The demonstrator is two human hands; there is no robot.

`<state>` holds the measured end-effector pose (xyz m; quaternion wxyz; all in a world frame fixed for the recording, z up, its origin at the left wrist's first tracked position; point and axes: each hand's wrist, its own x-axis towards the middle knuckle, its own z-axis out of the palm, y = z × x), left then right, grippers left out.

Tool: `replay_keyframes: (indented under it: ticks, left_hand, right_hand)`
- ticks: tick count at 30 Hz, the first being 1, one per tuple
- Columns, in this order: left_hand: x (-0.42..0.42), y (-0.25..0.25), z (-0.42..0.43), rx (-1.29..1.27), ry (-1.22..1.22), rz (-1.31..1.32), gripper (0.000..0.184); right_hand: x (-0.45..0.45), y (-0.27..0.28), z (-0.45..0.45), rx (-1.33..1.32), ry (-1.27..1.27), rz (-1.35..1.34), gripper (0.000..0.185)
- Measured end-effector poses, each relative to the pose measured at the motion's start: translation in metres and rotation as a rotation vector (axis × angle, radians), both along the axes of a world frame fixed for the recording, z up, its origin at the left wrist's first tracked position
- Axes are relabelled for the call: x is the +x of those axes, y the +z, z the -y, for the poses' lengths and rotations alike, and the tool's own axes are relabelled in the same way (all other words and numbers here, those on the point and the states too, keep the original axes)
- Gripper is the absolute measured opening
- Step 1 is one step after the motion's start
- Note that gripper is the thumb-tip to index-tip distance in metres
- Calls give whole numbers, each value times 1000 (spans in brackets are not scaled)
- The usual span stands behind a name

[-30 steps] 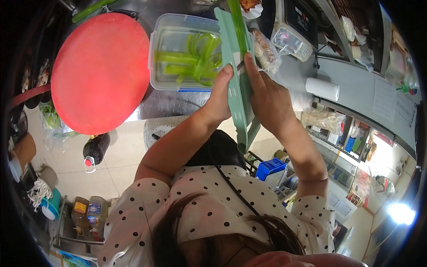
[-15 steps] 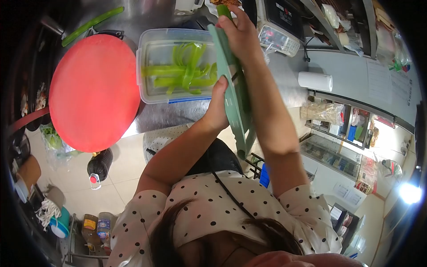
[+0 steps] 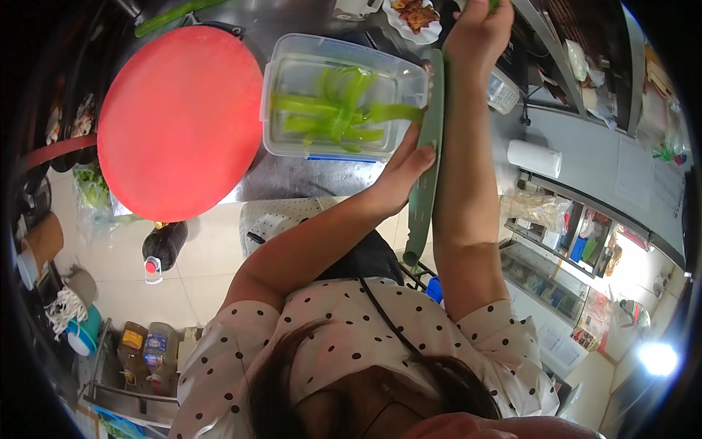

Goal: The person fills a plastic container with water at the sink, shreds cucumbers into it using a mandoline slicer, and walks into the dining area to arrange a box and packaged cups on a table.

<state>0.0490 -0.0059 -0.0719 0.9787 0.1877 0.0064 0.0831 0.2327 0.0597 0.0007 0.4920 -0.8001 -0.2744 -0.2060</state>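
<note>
My left hand (image 3: 406,172) is closed around a pale green slicer (image 3: 431,135), the flat kind with slots, held on edge at the right end of a clear plastic container (image 3: 272,135). Light green vegetable strips (image 3: 351,110) lie in the container, and one strip reaches from them to the slicer. My right hand (image 3: 479,36) is at the top of the view, beyond the slicer's far end. Its fingers are closed around a green vegetable piece (image 3: 494,4), mostly cut off by the frame edge.
A round red board (image 3: 179,124) lies left of the container, with a long green stalk (image 3: 179,16) behind it. A white plate (image 3: 428,33) of browned food stands at the back. A paper roll (image 3: 534,159) is at right; a dark bottle (image 3: 162,249) stands on the floor.
My right hand has moved up and right with the vegetable piece, away along the slicer. The slicer is now seen more edge-on. The whole view has shifted, and a strip now reaches the slicer.
</note>
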Motion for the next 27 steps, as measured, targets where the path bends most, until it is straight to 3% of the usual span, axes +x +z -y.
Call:
replay_keyframes:
  ticks: [1, 3, 4, 5, 7, 9, 10, 11, 13, 14, 15, 17, 18, 19, 23, 26, 27]
  left_hand:
    - [0, -2, 1, 24, -5, -10, 81]
    - [-1, -9, 3, 72, -18, -29, 85]
    - [-6, -5, -1, -23, -102, 57, 72]
    - [-7, -7, 0, 25, -119, 27, 73]
    - [-11, -9, -2, 4, -121, -46, 76]
    - [-5, -16, -16, -44, -153, -177, 73]
    - [-2, -14, -27, -68, -147, -242, 72]
    - [0, -20, -40, -260, -149, -138, 73]
    - [10, -33, -65, -638, -158, 75, 77]
    - [10, -28, -71, -662, -131, 36, 77]
    - [9, -22, -74, -688, -107, -8, 78]
    - [11, -17, -75, -681, -110, 14, 79]
    - [11, -17, -72, -651, -138, 71, 80]
    - [9, -16, -68, -626, -165, 126, 80]
    - [10, 7, -70, -694, -133, 58, 85]
    - [15, 3, -62, -674, -156, 235, 72]
    - [16, 3, -58, -675, -165, 258, 71]
  right_hand:
    - [4, 3, -1, -67, -33, 96, 36]
    - [-5, 20, -13, -1, -24, -95, 34]
    - [17, 12, -15, 6, -64, 107, 33]
    - [32, 11, -23, 64, -57, 368, 32]
    - [36, 33, -18, 163, 75, -145, 33]
    - [42, 56, -11, 117, -5, -179, 29]
    - [77, 57, 19, 128, 185, -276, 37]
    - [79, 69, 25, 162, 101, -314, 28]
    - [117, 100, 72, 288, 386, -663, 32]
    - [104, 99, 78, 292, 452, -764, 34]
    - [84, 93, 91, 296, 512, -866, 38]
    - [10, 78, 79, 144, 356, -922, 44]
    - [-2, 58, 89, 72, 558, -1014, 48]
    - [-14, 47, 93, 69, 544, -1137, 50]
    - [-14, -1, 140, 215, 429, -1323, 43]
    - [-33, -38, 141, 352, 271, -1402, 33]
    - [-36, -57, 146, 504, 478, -1535, 28]
